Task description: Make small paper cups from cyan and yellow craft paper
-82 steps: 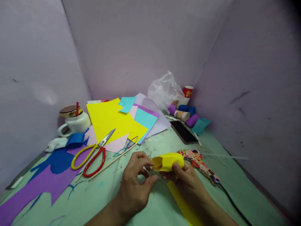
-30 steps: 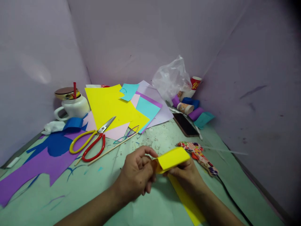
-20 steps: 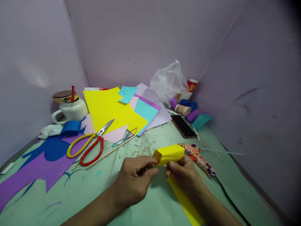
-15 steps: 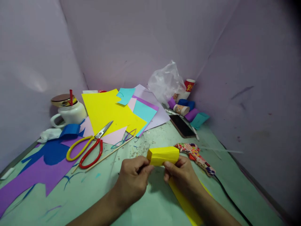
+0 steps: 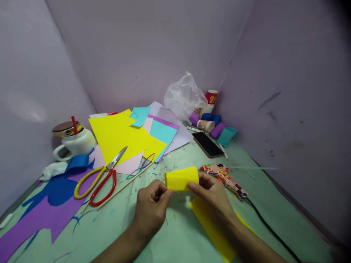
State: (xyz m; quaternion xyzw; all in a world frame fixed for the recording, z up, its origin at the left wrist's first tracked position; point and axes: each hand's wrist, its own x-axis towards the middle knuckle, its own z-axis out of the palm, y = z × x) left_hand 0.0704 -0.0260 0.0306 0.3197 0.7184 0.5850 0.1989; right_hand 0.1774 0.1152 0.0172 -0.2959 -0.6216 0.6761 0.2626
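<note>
Between my hands is a small yellow paper roll point(image 5: 181, 179), held level above the table. My left hand point(image 5: 152, 204) pinches its left end between thumb and fingers. At the other end, my right hand point(image 5: 210, 191) grips it, thumb on the near side and fingers behind. Under my right forearm lies a yellow paper strip point(image 5: 211, 228), partly covered by the arm. A flower-patterned glue gun point(image 5: 225, 179) rests just right of my right hand, its nozzle pointing toward the roll.
Scissors point(image 5: 109, 171) with yellow and red handles lie left on coloured paper sheets point(image 5: 117, 133), beside a wooden stick point(image 5: 124, 187). A white mug point(image 5: 79, 142) stands behind. A phone point(image 5: 207, 145), paper cups point(image 5: 206, 125) and a plastic bag point(image 5: 183, 95) sit at the back right.
The view has shifted slightly. Both hands still hold the yellow roll, which now looks rounder and smoother on its near face. More of the yellow strip shows beneath my right hand.
</note>
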